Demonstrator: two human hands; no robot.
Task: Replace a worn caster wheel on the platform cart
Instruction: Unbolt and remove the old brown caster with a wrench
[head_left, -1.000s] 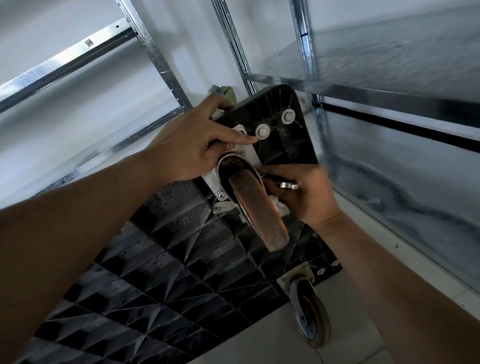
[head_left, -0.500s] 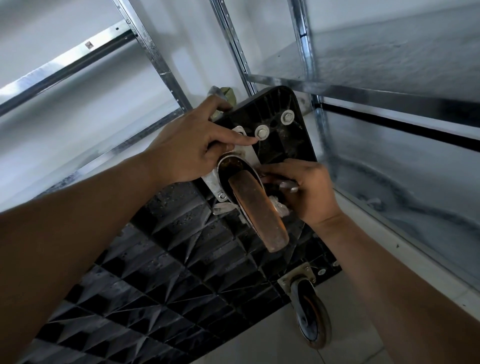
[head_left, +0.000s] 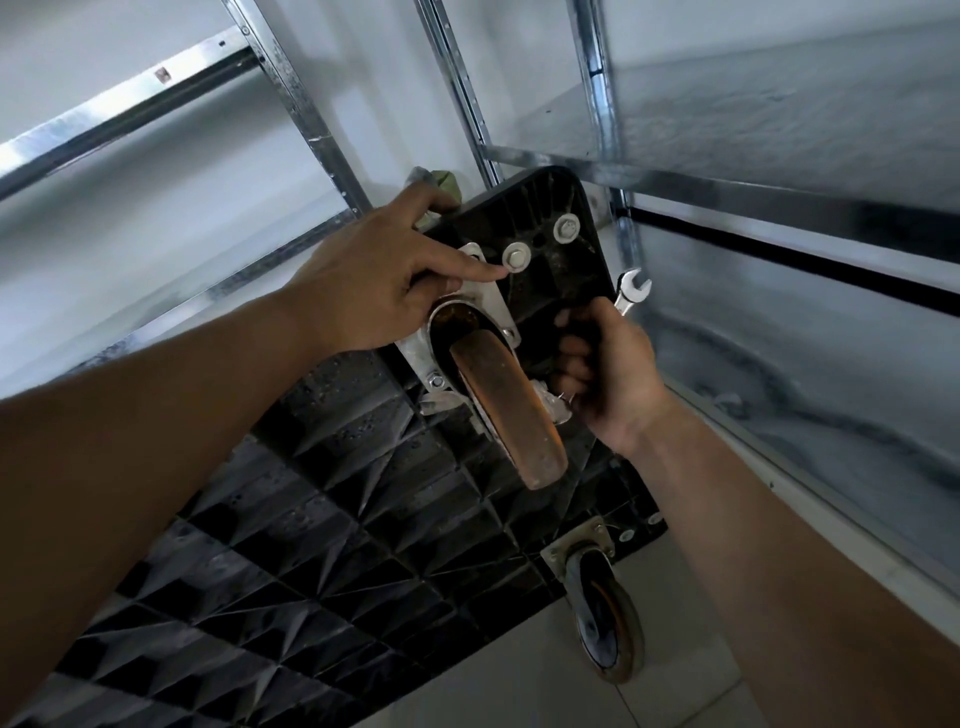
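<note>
- Worn brown caster wheel (head_left: 511, 415) is mounted mid-frame on upturned black ribbed plastic cart (head_left: 311, 545).
- Silver open-ended spanner (head_left: 632, 291), 1 o'clock, is gripped by right hand (head_left: 608, 374).
- Left hand (head_left: 374, 286), 10 o'clock: grip cannot be told.
- Risk: nut rounded if spanner is seated poorly.
</note>
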